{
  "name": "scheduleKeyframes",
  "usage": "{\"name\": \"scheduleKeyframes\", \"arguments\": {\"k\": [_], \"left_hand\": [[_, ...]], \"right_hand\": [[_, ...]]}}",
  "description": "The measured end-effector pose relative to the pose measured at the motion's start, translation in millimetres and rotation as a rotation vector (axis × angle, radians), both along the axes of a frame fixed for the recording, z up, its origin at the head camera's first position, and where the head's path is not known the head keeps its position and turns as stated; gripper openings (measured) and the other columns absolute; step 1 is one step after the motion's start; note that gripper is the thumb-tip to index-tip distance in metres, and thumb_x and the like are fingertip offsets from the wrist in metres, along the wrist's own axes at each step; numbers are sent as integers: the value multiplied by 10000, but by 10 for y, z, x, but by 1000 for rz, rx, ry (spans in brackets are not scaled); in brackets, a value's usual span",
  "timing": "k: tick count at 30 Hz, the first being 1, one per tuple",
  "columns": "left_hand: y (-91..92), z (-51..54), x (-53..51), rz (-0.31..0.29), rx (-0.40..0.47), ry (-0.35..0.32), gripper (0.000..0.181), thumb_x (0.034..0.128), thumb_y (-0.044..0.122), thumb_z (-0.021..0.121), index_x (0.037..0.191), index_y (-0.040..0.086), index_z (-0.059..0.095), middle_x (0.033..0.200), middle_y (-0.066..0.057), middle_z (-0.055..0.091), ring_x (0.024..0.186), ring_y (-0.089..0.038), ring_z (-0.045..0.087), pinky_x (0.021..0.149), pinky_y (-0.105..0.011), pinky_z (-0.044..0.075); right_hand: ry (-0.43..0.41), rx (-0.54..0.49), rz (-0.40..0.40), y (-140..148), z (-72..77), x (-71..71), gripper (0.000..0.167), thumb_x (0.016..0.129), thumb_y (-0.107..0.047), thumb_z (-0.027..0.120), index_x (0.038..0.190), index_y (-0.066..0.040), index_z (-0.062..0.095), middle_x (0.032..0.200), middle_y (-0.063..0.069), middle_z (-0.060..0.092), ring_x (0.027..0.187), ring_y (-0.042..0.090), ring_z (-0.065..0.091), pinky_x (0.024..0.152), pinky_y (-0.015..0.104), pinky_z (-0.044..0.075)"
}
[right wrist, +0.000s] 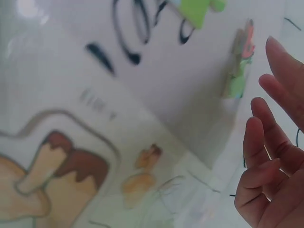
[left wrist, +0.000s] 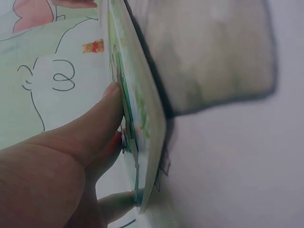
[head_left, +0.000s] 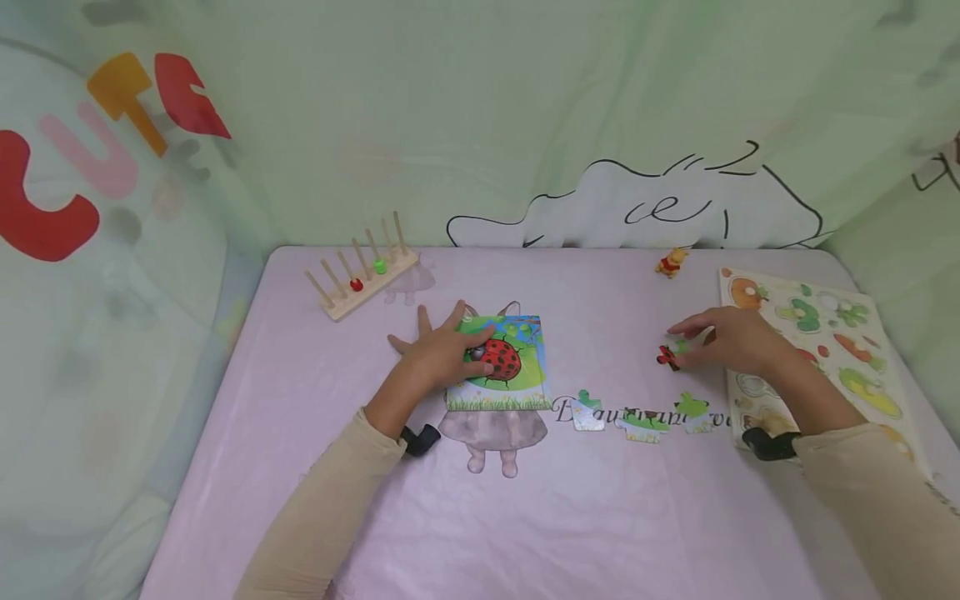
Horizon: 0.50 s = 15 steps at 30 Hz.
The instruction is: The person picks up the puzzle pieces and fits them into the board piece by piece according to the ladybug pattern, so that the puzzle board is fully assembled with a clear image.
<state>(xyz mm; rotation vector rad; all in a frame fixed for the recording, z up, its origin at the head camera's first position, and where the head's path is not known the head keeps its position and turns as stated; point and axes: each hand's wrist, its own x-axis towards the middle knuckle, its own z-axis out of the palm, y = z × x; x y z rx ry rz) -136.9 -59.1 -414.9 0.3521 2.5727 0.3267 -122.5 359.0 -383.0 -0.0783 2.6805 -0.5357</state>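
Note:
A square ladybug puzzle (head_left: 528,383) lies on the table, its ladybug picture facing up. My left hand (head_left: 431,360) rests on its left side with the fingers spread. In the left wrist view, the thumb (left wrist: 102,111) touches the puzzle's face. Beside my right hand (head_left: 738,337) is a small red and green puzzle piece (head_left: 667,358). The right wrist view shows a gap between that piece (right wrist: 237,71) and the loosely bent fingers (right wrist: 259,114). Several other pieces lie nearer the front, among them a green one (head_left: 693,407) and a grassy one (head_left: 643,428).
A wooden peg rack (head_left: 335,312) with a red and a green bead stands at the back left. Toward the back right is a small yellow bear figure (head_left: 671,262). A board with vegetable pictures (head_left: 825,333) lies under my right forearm.

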Motion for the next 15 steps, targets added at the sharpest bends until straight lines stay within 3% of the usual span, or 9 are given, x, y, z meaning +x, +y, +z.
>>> {"name": "scheduleKeyframes", "arguments": {"k": [15], "left_hand": [[-9, -3, -25, -8, 3, -6, 672, 943, 618, 603, 1535, 549, 294, 1737, 40, -24, 1519, -560, -143, 982, -927, 75]], "right_hand": [[5, 17, -25, 77, -165, -63, 428, 807, -276, 871, 1157, -84, 714, 1115, 148, 671, 999, 325, 591, 735, 315, 448]]}}
